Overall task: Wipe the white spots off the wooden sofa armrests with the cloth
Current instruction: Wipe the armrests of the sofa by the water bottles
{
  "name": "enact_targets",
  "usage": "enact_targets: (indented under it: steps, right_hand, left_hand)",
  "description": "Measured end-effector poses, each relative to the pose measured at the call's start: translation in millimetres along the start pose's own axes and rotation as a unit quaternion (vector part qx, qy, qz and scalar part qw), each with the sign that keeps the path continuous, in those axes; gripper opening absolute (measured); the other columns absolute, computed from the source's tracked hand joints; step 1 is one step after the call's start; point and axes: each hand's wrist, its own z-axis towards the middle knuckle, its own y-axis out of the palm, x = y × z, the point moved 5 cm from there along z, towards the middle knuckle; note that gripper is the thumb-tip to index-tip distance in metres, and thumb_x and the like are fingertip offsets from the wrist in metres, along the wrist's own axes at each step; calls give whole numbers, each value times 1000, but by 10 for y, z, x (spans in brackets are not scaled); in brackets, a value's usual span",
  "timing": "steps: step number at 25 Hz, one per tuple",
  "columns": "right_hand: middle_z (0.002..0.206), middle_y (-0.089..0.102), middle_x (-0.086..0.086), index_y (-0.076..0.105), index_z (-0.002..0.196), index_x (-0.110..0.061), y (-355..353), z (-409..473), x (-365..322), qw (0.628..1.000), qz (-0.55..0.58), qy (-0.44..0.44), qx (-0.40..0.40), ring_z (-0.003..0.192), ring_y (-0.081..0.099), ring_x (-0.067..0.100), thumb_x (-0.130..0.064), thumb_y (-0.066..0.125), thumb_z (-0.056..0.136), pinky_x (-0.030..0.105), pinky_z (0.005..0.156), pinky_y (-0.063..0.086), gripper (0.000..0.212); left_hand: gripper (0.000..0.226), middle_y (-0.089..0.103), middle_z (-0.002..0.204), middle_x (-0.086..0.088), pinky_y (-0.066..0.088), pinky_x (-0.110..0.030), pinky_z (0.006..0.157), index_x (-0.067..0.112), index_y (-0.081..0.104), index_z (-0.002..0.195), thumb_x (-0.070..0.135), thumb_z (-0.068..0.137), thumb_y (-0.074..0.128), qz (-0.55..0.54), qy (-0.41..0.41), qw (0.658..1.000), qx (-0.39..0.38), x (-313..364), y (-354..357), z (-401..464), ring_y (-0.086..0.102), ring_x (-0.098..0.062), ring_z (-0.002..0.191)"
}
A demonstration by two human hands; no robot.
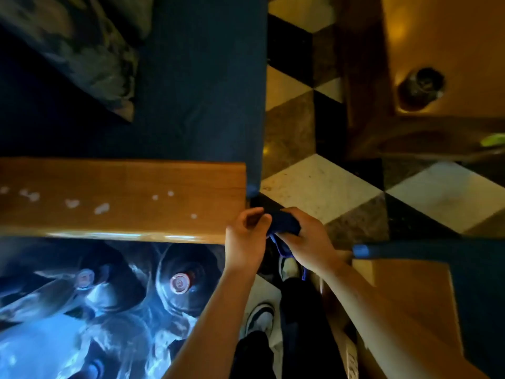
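Cloth (282, 222), dark blue and bunched, sits between our hands just off the armrest's end: our left hand (246, 236) pinches one side with curled fingers, our right hand (306, 239) grips the other. White spots (102, 207) dot the wooden armrest (123, 184) to the left, apart from the cloth. Beyond it lies the blue seat (196, 91); plastic bottles (180, 283) stand below the armrest.

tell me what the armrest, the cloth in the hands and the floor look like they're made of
The armrest looks like varnished wood: orange-brown grain with a glossy streak along its near edge and white spots on top. The cloth, gripped by the left hand and right hand, seems a soft dark blue fabric, bunched and limp. The floor looks like polished stone or tile, speckled, in light and dark squares.
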Motion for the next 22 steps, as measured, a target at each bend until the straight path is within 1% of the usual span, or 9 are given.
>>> enact_targets:
  steps: [2,4,6,8,9,11,13,18,22]
  right_hand:
    - [84,71,-13,68,110,-25,150,220,-171,999,34,-13,-36,76,68,2,-18,69,91,19,66,49,20]
    - [87,71,-13,67,107,-24,250,476,-286,997,38,-31,-52,80,68,2,-18,71,93,19,67,48,15]
    - [85,67,-21,63,101,-29,219,750,-462,996,22,-88,0,82,67,-7,-27,73,92,11,66,45,13]
    - [93,67,-24,62,105,-34,191,1027,-630,988,-2,-151,31,93,66,-10,-40,70,93,6,75,45,16]
    - [107,70,-18,63,114,-33,233,1153,-686,986,-23,-163,11,106,67,-2,-45,68,94,11,86,49,24]
    - [144,61,5,56,141,-26,463,1352,-738,968,-152,-183,-81,138,53,28,-49,65,95,40,111,45,52]
    - [153,50,16,45,152,-18,672,1531,-724,930,-286,-194,-125,141,45,42,-54,65,94,54,114,40,71]
    - [149,52,17,30,156,-18,1202,2117,-927,881,-411,-136,-190,127,58,39,-76,36,95,50,98,52,85]
    - [156,45,15,25,161,-20,1999,2173,-1459,880,-380,-232,-168,135,51,39,-65,42,100,55,104,48,77]
  left_hand:
    - [9,81,78,6,62,-26,66,21,75,96,13,91,75,-41,-17,997,59,65,-306,39,79,-18,77]
    - [6,80,77,-6,63,-38,69,15,74,91,9,93,72,-71,-53,989,121,56,-516,97,78,-30,76]
    - [14,77,77,-15,58,-44,73,10,71,85,0,93,64,-102,-79,975,183,51,-663,114,73,-37,73]
    - [20,74,71,-17,55,-40,64,8,69,81,0,94,57,-128,-112,954,248,-38,-792,94,67,-31,63]
    - [19,74,69,-16,54,-37,58,8,68,82,4,95,56,-127,-129,943,280,-87,-855,72,66,-28,58]
    - [17,71,60,-6,52,-34,52,7,66,84,12,94,54,-139,-174,918,330,-201,-947,11,64,-22,52]
    - [20,63,52,-4,49,-36,54,5,60,76,15,91,53,-164,-210,896,356,-312,-1007,-26,60,-24,52]
    - [28,56,62,-12,46,-37,58,2,55,75,28,88,54,-196,-212,883,370,-406,-1202,90,54,-25,58]
    - [17,57,61,0,44,-31,55,9,54,92,26,89,52,-224,-195,871,392,-367,-1513,166,53,-16,54]
